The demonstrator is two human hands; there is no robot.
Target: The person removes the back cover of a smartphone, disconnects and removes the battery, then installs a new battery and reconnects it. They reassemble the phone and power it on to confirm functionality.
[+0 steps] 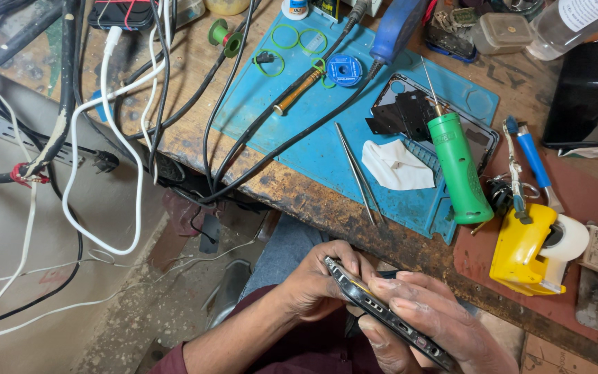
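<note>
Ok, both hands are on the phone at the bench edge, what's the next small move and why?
Probably keep the left hand bracing the phone and free the right hand to fetch the tweezers: the phone's edge is turned up and both hands hold no tool.

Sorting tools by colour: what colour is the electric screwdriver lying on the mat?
The electric screwdriver is green, seen in the head view, on the blue mat.

Repair workshop, soldering iron (299,90), tweezers (356,172), cluttered workbench (299,190)
</note>
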